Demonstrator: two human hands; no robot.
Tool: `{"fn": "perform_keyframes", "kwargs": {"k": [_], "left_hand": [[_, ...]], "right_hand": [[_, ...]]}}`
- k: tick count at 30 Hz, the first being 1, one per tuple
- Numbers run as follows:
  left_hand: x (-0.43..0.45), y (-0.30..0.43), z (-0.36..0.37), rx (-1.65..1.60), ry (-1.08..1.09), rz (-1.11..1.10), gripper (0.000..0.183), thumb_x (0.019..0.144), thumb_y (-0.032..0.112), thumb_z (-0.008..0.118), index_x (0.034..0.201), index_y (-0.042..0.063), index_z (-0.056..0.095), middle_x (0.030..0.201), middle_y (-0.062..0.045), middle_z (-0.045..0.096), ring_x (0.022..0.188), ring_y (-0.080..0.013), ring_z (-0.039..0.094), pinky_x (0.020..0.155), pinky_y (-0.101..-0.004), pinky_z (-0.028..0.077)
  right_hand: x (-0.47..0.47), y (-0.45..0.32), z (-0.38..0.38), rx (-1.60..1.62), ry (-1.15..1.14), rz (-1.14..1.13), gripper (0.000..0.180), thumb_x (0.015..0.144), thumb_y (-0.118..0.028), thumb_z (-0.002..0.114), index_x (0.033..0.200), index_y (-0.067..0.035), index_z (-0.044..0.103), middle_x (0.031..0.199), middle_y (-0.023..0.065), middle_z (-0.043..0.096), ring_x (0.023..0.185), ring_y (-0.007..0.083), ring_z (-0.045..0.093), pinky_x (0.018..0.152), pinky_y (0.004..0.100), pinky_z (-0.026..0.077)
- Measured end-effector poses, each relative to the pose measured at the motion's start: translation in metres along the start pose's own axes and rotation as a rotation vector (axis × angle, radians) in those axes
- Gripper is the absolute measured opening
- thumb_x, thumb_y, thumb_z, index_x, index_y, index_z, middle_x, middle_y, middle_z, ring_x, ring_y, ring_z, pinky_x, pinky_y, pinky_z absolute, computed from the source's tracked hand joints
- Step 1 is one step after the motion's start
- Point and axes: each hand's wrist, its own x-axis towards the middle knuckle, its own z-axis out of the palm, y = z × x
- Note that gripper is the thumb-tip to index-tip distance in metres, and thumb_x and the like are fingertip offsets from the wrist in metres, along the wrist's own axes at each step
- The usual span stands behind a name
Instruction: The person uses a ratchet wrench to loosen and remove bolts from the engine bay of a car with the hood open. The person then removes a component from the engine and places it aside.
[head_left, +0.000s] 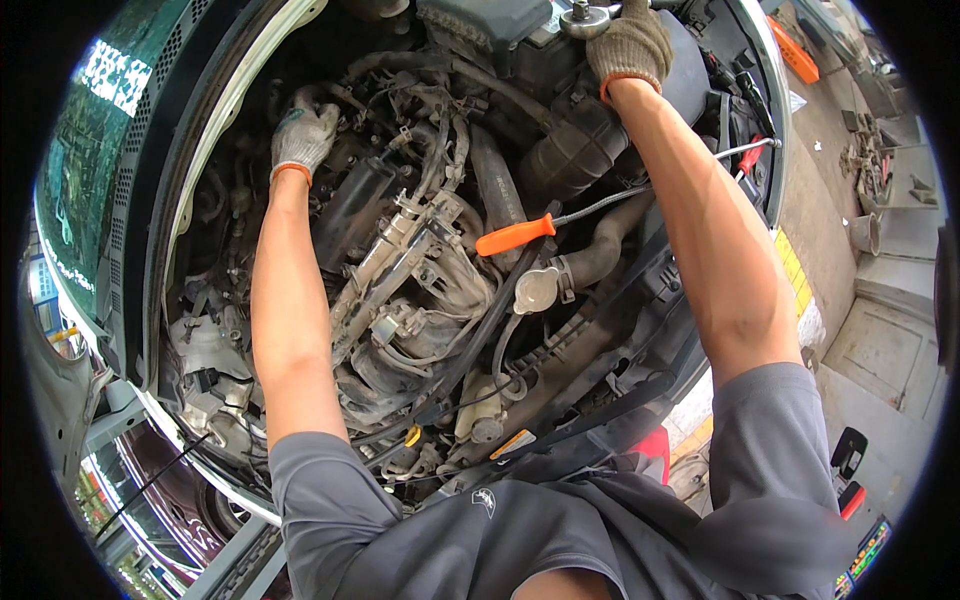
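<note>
My left hand (304, 140), in a knitted work glove with an orange cuff, reaches to the rear of a car engine (420, 270). Its fingers curl down among hoses beside a black cylindrical canister (358, 206); the fingertips are hidden. At the top edge of the view, my right hand (631, 49), in a darker knitted glove, is closed around the handle of a ratchet wrench (585, 21). The ratchet's round head sticks out to the left of the glove. Below that arm, an orange-handled tool with a flexible shaft (516, 235) lies across the radiator hoses.
A metal radiator cap (536, 291) and ribbed air intake duct (574, 156) rise between my arms. A red-handled screwdriver (750, 157) rests at the bay's right edge. The windshield (97, 165) borders the left. An orange case (793, 51) is on the floor beyond.
</note>
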Motion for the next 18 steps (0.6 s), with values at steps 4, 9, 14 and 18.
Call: {"fn": "perform_keyframes", "kwargs": {"k": [4, 9, 14, 18], "left_hand": [[0.002, -0.001, 0.006, -0.032, 0.02, -0.072, 0.061, 0.105, 0.054, 0.046, 0.149, 0.012, 0.055, 0.137, -0.028, 0.067, 0.126, -0.0466, 0.064, 0.106, -0.0543, 0.052], [0.005, -0.007, 0.011, 0.049, -0.03, -0.063, 0.063, 0.107, 0.059, 0.042, 0.148, 0.013, 0.058, 0.14, -0.024, 0.067, 0.129, -0.0449, 0.063, 0.107, -0.0531, 0.051], [0.008, -0.008, 0.014, 0.023, 0.021, -0.091, 0.064, 0.106, 0.059, 0.043, 0.147, 0.013, 0.06, 0.139, -0.024, 0.067, 0.127, -0.0452, 0.064, 0.107, -0.0533, 0.052], [0.005, -0.006, 0.013, 0.015, 0.036, -0.064, 0.066, 0.105, 0.062, 0.044, 0.144, 0.011, 0.062, 0.139, -0.026, 0.067, 0.126, -0.0448, 0.065, 0.106, -0.0534, 0.053]], "right_hand": [[0.002, 0.003, 0.002, -0.035, 0.024, -0.046, 0.031, 0.092, -0.017, 0.071, 0.121, -0.011, 0.067, 0.11, 0.019, 0.077, 0.108, 0.0389, 0.072, 0.093, 0.0476, 0.053], [0.002, 0.003, 0.002, -0.02, 0.019, -0.05, 0.03, 0.091, -0.016, 0.072, 0.119, -0.01, 0.068, 0.109, 0.0182, 0.077, 0.108, 0.0383, 0.072, 0.092, 0.0474, 0.053], [0.001, 0.004, 0.003, -0.026, 0.04, -0.058, 0.03, 0.09, -0.015, 0.072, 0.12, -0.01, 0.067, 0.111, 0.0186, 0.076, 0.109, 0.0386, 0.071, 0.093, 0.0474, 0.053], [0.003, 0.008, 0.005, -0.051, 0.047, -0.069, 0.028, 0.092, -0.014, 0.069, 0.12, -0.009, 0.068, 0.111, 0.0186, 0.076, 0.109, 0.0387, 0.071, 0.093, 0.0471, 0.053]]}}
